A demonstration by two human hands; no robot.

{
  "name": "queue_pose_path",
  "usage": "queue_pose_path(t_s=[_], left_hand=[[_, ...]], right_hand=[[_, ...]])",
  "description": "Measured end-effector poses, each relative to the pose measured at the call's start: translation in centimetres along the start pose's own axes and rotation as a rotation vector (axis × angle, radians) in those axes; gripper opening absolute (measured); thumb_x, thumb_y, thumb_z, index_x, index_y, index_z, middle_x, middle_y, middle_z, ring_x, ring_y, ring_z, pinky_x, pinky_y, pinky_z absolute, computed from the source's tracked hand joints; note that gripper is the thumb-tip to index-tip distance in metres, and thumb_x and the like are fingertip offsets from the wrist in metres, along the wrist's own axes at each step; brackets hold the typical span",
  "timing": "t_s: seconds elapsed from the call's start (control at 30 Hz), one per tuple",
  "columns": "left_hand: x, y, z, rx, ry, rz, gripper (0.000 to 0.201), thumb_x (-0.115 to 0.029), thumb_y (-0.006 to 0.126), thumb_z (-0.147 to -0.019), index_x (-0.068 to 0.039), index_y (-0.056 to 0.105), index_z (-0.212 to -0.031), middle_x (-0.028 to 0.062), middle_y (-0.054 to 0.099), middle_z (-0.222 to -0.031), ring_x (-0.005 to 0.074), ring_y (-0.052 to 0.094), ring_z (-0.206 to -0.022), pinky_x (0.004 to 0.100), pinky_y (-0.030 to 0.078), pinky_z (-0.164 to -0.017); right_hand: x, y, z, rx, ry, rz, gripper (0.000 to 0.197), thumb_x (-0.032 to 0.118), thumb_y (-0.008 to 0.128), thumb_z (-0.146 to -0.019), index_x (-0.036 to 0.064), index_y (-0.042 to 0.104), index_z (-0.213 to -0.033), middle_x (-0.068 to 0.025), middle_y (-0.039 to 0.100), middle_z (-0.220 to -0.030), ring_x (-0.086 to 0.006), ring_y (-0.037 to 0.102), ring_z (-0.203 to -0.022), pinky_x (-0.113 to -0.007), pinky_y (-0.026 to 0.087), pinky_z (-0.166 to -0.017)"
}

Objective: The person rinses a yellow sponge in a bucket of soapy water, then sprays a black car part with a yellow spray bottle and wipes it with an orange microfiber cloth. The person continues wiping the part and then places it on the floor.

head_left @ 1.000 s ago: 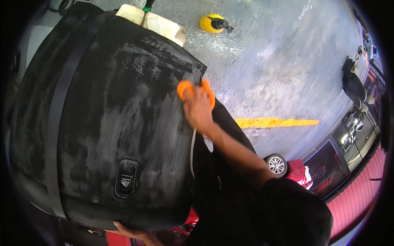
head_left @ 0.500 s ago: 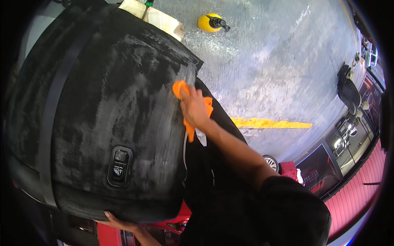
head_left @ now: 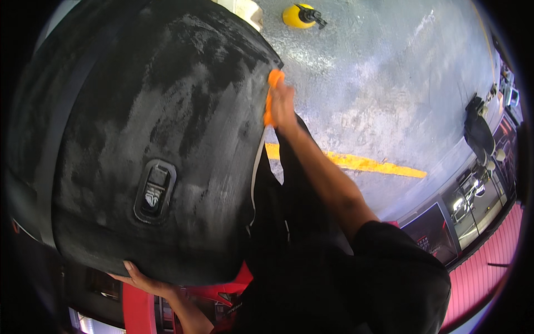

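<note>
A large black panel with a fuzzy, grey-streaked surface [head_left: 183, 128], like the back of a car seat, fills the left half of the view. My right hand [head_left: 283, 103] holds an orange cloth [head_left: 271, 111], pressed against the panel's right edge near its far corner. At the near lower edge, my left hand [head_left: 142, 281] grips the panel, thumb on top and the other fingers hidden underneath. A recessed black handle [head_left: 154, 192] sits in the panel's near part. Toward the left, a smooth dark strap [head_left: 64, 139] runs along it.
On the grey floor [head_left: 367, 100] beyond the panel stands a yellow pump sprayer [head_left: 298, 18]. A pale container [head_left: 245, 11] is partly hidden behind the far edge. A yellow painted line [head_left: 361, 162] crosses the floor. Red parts [head_left: 139, 309] lie below the panel.
My right hand has slid the orange cloth away from me and rightward to the panel's edge. The handle now appears higher and further left; my left hand still grips the near edge.
</note>
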State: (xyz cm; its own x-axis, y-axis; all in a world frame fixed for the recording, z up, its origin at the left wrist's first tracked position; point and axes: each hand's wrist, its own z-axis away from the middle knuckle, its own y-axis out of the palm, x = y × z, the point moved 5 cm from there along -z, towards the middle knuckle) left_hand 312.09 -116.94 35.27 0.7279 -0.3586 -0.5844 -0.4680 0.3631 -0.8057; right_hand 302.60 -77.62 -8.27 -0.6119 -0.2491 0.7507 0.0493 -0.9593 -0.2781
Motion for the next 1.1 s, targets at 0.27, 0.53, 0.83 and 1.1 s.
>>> queue_pose_path(t_s=[0.27, 0.53, 0.83, 1.1], left_hand=[[-4.7, 3.2, 2.1, 0.021, 0.01, 0.136, 0.081, -0.032, 0.061, -0.097, -0.003, 0.021, -0.162, 0.0231, 0.038, -0.154, 0.0314, 0.045, -0.137, 0.0428, 0.041, -0.113], [-5.9, 4.9, 3.3, 0.211, 0.177, 0.16, 0.08, -0.033, 0.063, -0.096, -0.008, 0.023, -0.161, 0.0214, 0.034, -0.158, 0.0337, 0.043, -0.14, 0.0469, 0.041, -0.115], [-6.2, 4.4, 4.2, 0.159, 0.072, 0.231, 0.085, -0.034, 0.067, -0.093, -0.008, 0.023, -0.161, 0.0184, 0.034, -0.158, 0.0341, 0.043, -0.14, 0.049, 0.042, -0.114], [-5.6, 5.1, 3.3, 0.221, 0.09, 0.097, 0.082, -0.041, 0.064, -0.094, -0.01, 0.025, -0.159, 0.0168, 0.036, -0.157, 0.0353, 0.044, -0.139, 0.0499, 0.042, -0.114]], right_hand=[[8.7, 2.9, 17.3, 0.031, -0.032, 0.099, 0.052, 0.025, 0.043, -0.109, -0.0081, 0.03, -0.147, -0.0345, 0.04, -0.126, -0.0474, 0.047, -0.119, -0.05, 0.037, -0.109], [0.2, 1.6, 2.1, -0.144, 0.056, 0.175, 0.041, 0.029, 0.047, -0.103, -0.0032, 0.05, -0.127, -0.0328, 0.053, -0.115, -0.0503, 0.053, -0.102, -0.058, 0.045, -0.088], [11.8, 2.6, 21.1, -0.029, 0.036, 0.1, 0.065, 0.042, 0.045, -0.105, -0.0041, 0.033, -0.15, -0.0352, 0.043, -0.136, -0.0531, 0.046, -0.12, -0.06, 0.04, -0.103], [-2.7, 1.9, -0.7, -0.303, 0.209, 0.009, 0.051, 0.042, 0.041, -0.105, 0.0, 0.05, -0.131, -0.032, 0.053, -0.132, -0.0511, 0.054, -0.118, -0.057, 0.044, -0.102]])
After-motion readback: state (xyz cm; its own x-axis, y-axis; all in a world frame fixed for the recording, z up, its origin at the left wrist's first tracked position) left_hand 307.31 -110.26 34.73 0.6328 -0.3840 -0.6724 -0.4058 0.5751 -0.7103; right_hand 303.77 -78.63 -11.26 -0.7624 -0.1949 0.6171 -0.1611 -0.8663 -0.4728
